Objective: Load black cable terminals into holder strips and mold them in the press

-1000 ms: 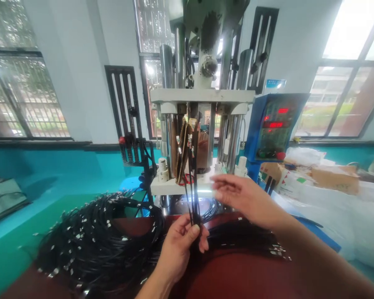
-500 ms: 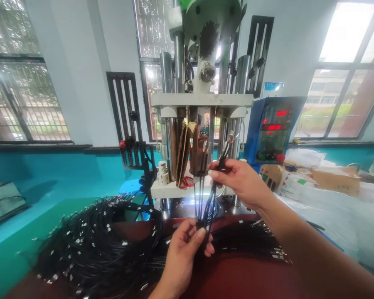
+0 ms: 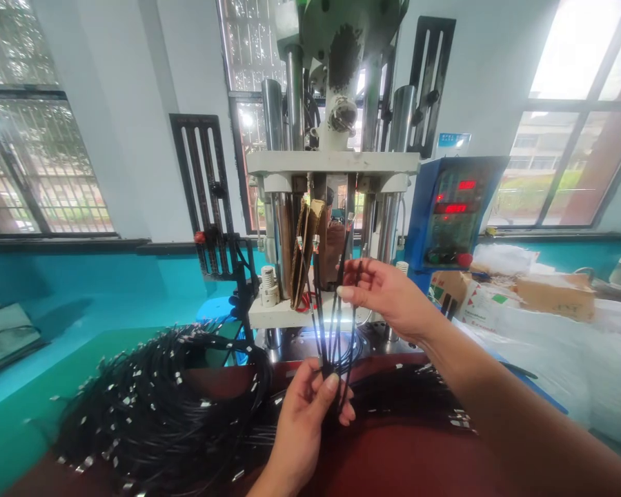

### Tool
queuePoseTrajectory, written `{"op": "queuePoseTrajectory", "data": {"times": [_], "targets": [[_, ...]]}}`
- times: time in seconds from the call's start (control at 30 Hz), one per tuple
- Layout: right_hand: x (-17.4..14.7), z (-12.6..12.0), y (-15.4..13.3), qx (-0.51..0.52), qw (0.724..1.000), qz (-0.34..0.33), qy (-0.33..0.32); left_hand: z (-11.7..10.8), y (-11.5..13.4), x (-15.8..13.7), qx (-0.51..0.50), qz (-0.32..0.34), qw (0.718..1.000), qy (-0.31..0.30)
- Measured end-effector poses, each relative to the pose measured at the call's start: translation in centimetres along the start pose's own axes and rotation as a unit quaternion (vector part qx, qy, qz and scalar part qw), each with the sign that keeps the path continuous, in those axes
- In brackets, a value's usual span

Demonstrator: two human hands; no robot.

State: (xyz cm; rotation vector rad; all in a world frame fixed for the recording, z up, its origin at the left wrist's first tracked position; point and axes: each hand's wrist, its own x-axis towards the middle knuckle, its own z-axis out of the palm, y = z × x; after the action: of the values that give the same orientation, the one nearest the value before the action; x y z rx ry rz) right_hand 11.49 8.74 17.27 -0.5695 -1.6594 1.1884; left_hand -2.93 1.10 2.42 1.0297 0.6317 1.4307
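Note:
My left hand (image 3: 310, 407) is closed round the lower part of a small bunch of thin black cables (image 3: 319, 304), which fan upward with small connectors and coloured wire tips at their ends. My right hand (image 3: 377, 293) pinches among the same cables higher up, thumb and fingers near the upper ends on the right side. Below and around my left hand lie more black cables (image 3: 408, 400) on the dark red tabletop (image 3: 419, 455). To the left sits a large coiled heap of black cables (image 3: 160, 407) with shiny metal ends.
A press machine (image 3: 336, 162) with steel columns stands directly ahead, folded cardboard (image 3: 300, 255) tucked in it. Its blue control box (image 3: 460, 214) with red displays is at right. Cartons and plastic bags (image 3: 538, 345) pile up at far right. A green surface (image 3: 108, 352) is at left.
The cables have spread apart into a wider fan, several now standing left of my right hand. My right hand has shifted slightly left, while my left hand stays in place.

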Motion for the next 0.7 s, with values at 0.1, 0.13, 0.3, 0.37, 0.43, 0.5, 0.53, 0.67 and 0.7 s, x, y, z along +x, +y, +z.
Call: {"op": "queuePoseTrajectory", "data": {"times": [0.1,0.13,0.3,0.37,0.43,0.5,0.53,0.67,0.7], "targets": [[0.0,0.3,0.3,-0.027,1.0,0.003,-0.002,0.0,0.0,-0.2,0.002,0.0,1.0,-0.004],[0.0,0.3,0.5,-0.039,0.999,0.002,0.008,0.0,0.0,-0.2,0.001,0.002,1.0,-0.002],[-0.5,-0.2,1.3,-0.035,0.999,-0.001,0.029,0.0,-0.1,-0.3,-0.012,0.005,1.0,0.018],[-0.7,-0.3,1.4,-0.016,1.0,-0.004,0.025,0.0,-0.1,-0.2,-0.007,0.001,1.0,0.018],[-0.7,-0.2,1.4,0.011,1.0,0.007,0.02,0.1,-0.2,-0.1,0.005,-0.008,1.0,0.004],[-0.5,0.1,1.4,0.029,0.999,0.025,0.008,0.2,-0.3,-0.1,0.019,-0.017,1.0,-0.012],[-0.3,0.2,1.4,0.028,0.999,0.032,0.003,0.3,-0.5,-0.1,0.026,-0.02,0.999,-0.02],[0.1,0.6,1.6,-0.006,0.998,0.053,0.017,0.2,-0.8,-0.3,0.065,-0.018,0.997,-0.038],[0.1,0.6,1.7,-0.017,0.998,0.05,0.026,0.1,-0.8,-0.3,0.08,-0.018,0.996,-0.034]]}}
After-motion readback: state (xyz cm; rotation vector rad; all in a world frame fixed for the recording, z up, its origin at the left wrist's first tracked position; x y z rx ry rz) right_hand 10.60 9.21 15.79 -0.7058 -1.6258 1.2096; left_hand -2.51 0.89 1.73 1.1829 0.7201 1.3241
